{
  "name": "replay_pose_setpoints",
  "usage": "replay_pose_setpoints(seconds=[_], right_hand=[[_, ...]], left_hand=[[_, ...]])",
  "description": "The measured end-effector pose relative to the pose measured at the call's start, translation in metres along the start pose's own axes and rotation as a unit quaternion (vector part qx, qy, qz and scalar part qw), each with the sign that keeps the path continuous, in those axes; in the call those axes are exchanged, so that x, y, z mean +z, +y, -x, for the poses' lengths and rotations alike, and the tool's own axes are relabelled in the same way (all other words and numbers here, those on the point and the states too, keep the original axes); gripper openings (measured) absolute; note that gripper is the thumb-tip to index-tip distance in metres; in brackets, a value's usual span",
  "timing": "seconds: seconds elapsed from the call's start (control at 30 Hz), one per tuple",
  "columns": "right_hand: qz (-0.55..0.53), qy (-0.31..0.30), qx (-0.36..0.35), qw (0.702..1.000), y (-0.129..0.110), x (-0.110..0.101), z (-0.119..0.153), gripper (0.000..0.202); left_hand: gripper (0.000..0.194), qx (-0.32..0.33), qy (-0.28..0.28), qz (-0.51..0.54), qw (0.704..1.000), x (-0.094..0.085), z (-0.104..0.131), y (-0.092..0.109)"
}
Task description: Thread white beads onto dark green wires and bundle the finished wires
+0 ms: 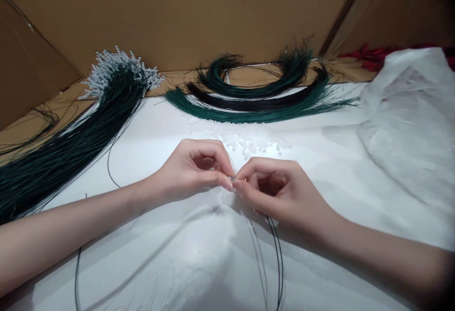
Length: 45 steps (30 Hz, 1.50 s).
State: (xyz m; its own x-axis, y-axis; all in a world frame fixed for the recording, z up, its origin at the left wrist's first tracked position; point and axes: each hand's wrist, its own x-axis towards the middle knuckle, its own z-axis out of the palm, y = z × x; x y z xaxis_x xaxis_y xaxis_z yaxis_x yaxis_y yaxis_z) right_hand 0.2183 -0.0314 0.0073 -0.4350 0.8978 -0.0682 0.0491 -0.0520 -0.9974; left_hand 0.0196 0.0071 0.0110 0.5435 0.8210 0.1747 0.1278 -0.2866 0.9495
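Observation:
My left hand [204,166] and my right hand [272,185] meet over the white surface, thumbs and index fingertips pinched close together. Between the fingertips shows a tiny dark and pale piece, apparently the end of a cord; its details are too small to tell. Dark thin cords [279,259] hang down from beneath my right hand. Just beyond the hands, small white beads [249,140] lie scattered. Another dark cord [77,273] passes under my left forearm.
A thick bundle of dark green cords [71,145] with white beaded tips lies at the left. Curved green and black strands [249,105] rest behind the beads. A clear plastic bag [408,126] is at the right, before red material [377,57]. Cardboard walls [199,12] stand behind.

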Motion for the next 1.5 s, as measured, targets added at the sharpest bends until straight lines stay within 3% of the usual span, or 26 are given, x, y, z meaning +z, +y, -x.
replay_pose_setpoints(seconds=[1.17, 1.5], right_hand=[[0.024, -0.006, 0.008, 1.0, 0.0003, 0.001, 0.001, 0.014], [0.026, 0.002, -0.005, 1.0, -0.0023, -0.0019, -0.0017, 0.011]], left_hand=[[0.013, 0.062, -0.01, -0.116, 0.991, 0.0045, 0.0022, 0.001], [0.009, 0.021, 0.018, -0.041, 0.999, 0.0024, 0.0041, 0.0005]])
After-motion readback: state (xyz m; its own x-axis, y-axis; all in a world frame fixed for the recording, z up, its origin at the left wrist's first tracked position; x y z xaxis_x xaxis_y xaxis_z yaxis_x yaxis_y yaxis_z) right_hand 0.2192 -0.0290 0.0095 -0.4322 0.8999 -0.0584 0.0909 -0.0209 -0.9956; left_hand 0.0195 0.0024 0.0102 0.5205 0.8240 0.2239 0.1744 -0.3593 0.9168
